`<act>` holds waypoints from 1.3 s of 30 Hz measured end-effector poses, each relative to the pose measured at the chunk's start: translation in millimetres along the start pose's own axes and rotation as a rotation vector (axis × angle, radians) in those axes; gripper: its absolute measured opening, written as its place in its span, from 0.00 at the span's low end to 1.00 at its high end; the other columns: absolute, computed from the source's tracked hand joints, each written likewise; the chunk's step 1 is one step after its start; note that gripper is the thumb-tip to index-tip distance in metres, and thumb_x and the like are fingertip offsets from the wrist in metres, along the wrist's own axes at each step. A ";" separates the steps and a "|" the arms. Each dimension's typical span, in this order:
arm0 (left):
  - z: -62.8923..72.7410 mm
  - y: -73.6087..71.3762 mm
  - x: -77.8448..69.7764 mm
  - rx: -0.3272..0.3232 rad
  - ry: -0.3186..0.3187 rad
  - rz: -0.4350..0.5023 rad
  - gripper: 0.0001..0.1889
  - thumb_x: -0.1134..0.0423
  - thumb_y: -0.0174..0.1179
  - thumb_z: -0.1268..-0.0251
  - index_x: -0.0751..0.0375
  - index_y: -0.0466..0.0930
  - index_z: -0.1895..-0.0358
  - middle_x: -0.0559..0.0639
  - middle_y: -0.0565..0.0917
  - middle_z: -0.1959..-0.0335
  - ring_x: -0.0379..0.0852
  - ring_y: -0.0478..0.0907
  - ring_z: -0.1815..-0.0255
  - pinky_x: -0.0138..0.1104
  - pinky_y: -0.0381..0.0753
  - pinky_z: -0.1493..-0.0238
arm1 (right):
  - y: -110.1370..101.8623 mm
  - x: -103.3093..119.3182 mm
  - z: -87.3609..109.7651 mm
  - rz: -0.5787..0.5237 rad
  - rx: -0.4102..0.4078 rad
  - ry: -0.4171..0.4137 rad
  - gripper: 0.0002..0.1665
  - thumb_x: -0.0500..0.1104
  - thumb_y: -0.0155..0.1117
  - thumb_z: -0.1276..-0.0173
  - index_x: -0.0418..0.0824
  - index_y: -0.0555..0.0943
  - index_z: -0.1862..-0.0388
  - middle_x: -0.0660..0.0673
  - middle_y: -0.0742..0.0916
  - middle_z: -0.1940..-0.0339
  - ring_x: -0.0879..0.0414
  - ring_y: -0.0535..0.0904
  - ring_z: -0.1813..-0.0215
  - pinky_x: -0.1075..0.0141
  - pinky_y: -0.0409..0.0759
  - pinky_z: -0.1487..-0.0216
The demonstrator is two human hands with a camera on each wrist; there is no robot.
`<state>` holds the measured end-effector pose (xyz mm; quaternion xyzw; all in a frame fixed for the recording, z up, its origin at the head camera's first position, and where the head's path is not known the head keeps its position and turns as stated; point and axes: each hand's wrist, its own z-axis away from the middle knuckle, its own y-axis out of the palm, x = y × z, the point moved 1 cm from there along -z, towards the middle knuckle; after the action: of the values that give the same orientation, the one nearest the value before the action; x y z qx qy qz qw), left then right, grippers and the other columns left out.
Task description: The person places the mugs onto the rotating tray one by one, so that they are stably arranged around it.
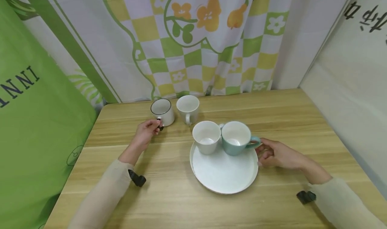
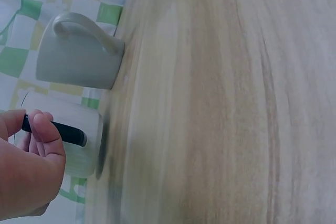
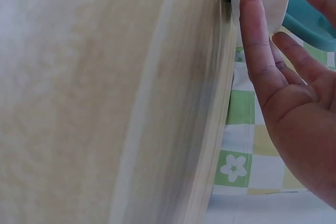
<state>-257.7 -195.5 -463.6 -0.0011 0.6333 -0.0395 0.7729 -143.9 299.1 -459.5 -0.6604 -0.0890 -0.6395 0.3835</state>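
Note:
My left hand (image 1: 146, 132) pinches the black handle (image 2: 71, 133) of a white mug with a dark rim (image 1: 167, 116) at the back left. Whether that mug's base touches the table cannot be told. Just right of it stands a plain white mug (image 1: 191, 113), its handle toward me. A round white tray (image 1: 225, 178) bears another white mug (image 1: 207, 138) and a teal mug (image 1: 234, 146) side by side near its far edge. Beside the tray's right rim is my right hand (image 1: 279, 154), fingers loosely bent close to the rim and the teal mug's handle (image 3: 310, 35).
The wooden table (image 1: 163, 195) ends at a checkered curtain (image 1: 193, 67) behind the mugs. A green cloth (image 1: 33, 121) hangs along the left side, and a white sheet with black writing (image 1: 356, 71) along the right.

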 end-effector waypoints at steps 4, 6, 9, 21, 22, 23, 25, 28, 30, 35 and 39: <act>5.9 -1.0 -2.8 -0.015 0.009 0.025 0.16 0.60 0.57 0.25 0.72 0.78 0.48 0.43 0.83 0.61 0.34 0.75 0.67 0.24 0.78 0.64 | 0.6 0.5 0.1 0.009 0.002 0.002 0.41 0.35 0.66 0.32 0.31 0.59 0.25 0.26 0.78 0.45 0.54 0.86 0.57 0.64 0.87 0.59; 10.4 -1.2 -5.5 -0.011 0.014 0.029 0.15 0.60 0.57 0.25 0.71 0.79 0.49 0.43 0.83 0.61 0.34 0.75 0.67 0.24 0.77 0.65 | 0.9 -0.5 0.1 0.018 0.001 0.002 0.41 0.35 0.66 0.32 0.31 0.59 0.25 0.26 0.78 0.45 0.54 0.87 0.57 0.63 0.87 0.59; 18.6 -1.4 -10.7 0.001 0.016 0.016 0.14 0.59 0.57 0.25 0.68 0.80 0.50 0.43 0.83 0.59 0.34 0.74 0.67 0.25 0.77 0.64 | 1.1 -1.8 -0.1 0.027 -0.002 0.011 0.40 0.36 0.66 0.32 0.33 0.60 0.25 0.27 0.79 0.45 0.53 0.87 0.58 0.64 0.87 0.59; 53.2 4.1 -30.3 0.079 0.054 0.026 0.14 0.56 0.57 0.25 0.65 0.80 0.51 0.45 0.83 0.55 0.36 0.73 0.64 0.27 0.75 0.61 | 1.1 0.7 -0.6 0.032 -0.003 0.021 0.39 0.37 0.68 0.33 0.34 0.62 0.27 0.29 0.80 0.45 0.54 0.86 0.58 0.65 0.86 0.59; 55.3 5.0 -31.6 0.083 0.055 0.031 0.15 0.56 0.57 0.25 0.66 0.80 0.51 0.45 0.83 0.56 0.37 0.73 0.65 0.27 0.75 0.61 | 1.0 0.9 -0.7 0.032 -0.004 0.026 0.39 0.37 0.68 0.33 0.34 0.62 0.27 0.29 0.80 0.45 0.54 0.86 0.58 0.65 0.86 0.59; 57.8 5.8 -33.3 0.088 0.057 0.033 0.14 0.56 0.57 0.25 0.65 0.80 0.51 0.45 0.83 0.56 0.36 0.73 0.65 0.27 0.75 0.61 | 0.8 0.8 -0.9 0.032 -0.004 0.031 0.39 0.37 0.68 0.33 0.34 0.62 0.27 0.30 0.80 0.45 0.54 0.86 0.58 0.65 0.86 0.59; 62.5 7.5 -36.2 0.095 0.063 0.040 0.13 0.56 0.58 0.26 0.64 0.81 0.52 0.45 0.83 0.56 0.36 0.73 0.65 0.26 0.75 0.62 | 0.5 1.0 -1.1 0.030 -0.002 0.037 0.39 0.37 0.68 0.33 0.34 0.62 0.27 0.30 0.80 0.45 0.54 0.86 0.58 0.65 0.85 0.58; 68.8 9.1 -39.2 0.107 0.072 0.052 0.12 0.56 0.58 0.26 0.62 0.81 0.54 0.44 0.84 0.57 0.36 0.72 0.66 0.26 0.74 0.64 | 0.0 0.8 -1.2 0.024 0.000 0.033 0.39 0.37 0.68 0.33 0.33 0.61 0.27 0.29 0.79 0.45 0.54 0.85 0.58 0.65 0.85 0.58; 73.1 10.1 -41.6 0.115 0.081 0.069 0.10 0.57 0.57 0.25 0.60 0.81 0.55 0.43 0.84 0.59 0.36 0.72 0.67 0.26 0.74 0.65 | -0.1 0.1 -1.1 0.025 0.000 0.032 0.40 0.37 0.68 0.33 0.34 0.61 0.27 0.29 0.79 0.44 0.54 0.86 0.58 0.65 0.86 0.58; 81.8 12.4 -48.5 0.130 0.096 0.091 0.07 0.59 0.56 0.25 0.58 0.81 0.58 0.42 0.84 0.61 0.36 0.71 0.68 0.25 0.74 0.66 | -0.6 -3.1 -1.0 0.033 0.003 0.025 0.41 0.37 0.67 0.32 0.35 0.59 0.25 0.28 0.79 0.44 0.54 0.86 0.57 0.64 0.86 0.58; 88.1 14.4 -53.4 0.149 0.110 0.100 0.07 0.59 0.57 0.25 0.58 0.82 0.57 0.42 0.85 0.62 0.35 0.72 0.69 0.25 0.74 0.66 | -0.7 -3.2 -1.3 0.033 0.007 0.017 0.41 0.37 0.67 0.32 0.35 0.59 0.25 0.28 0.79 0.44 0.53 0.86 0.57 0.64 0.87 0.58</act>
<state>-181.0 -182.1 -394.7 0.0900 0.6693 -0.0480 0.7360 -145.8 300.0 -462.3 -0.6549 -0.0772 -0.6384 0.3970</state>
